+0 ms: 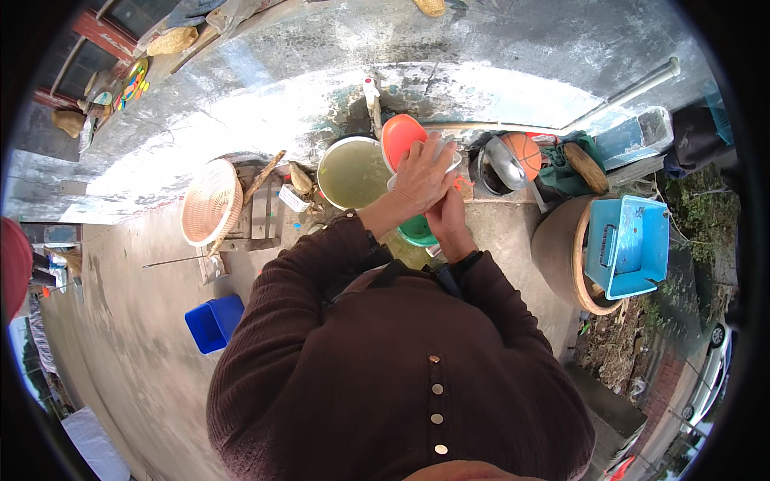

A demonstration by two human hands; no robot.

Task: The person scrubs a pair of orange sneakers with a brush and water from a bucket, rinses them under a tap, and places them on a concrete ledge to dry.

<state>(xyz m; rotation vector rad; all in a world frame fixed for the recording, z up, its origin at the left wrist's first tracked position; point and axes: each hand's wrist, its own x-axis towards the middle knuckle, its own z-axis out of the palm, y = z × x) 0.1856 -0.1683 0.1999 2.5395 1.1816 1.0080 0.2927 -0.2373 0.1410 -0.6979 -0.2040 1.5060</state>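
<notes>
My left hand point(418, 177) lies across a red-and-white plastic vessel point(402, 139), its fingers over the white rim. From beneath, my right hand point(448, 219) curls up against the same vessel, close to my left palm. Much of the vessel is hidden by my hands, so its exact kind is unclear. Just left of it stands a round white-rimmed tub point(344, 174) of cloudy water. Below my hands a green plastic basin point(416, 229) shows in part.
A tap point(371, 90) sticks out from the wall. To the left are a pink plastic basket point(210, 201) and a blue bin point(215, 323). On the right stand a metal pot point(504, 165), a basketball point(522, 151) and a clay jar point(559, 252) with a light-blue crate point(631, 246) on top.
</notes>
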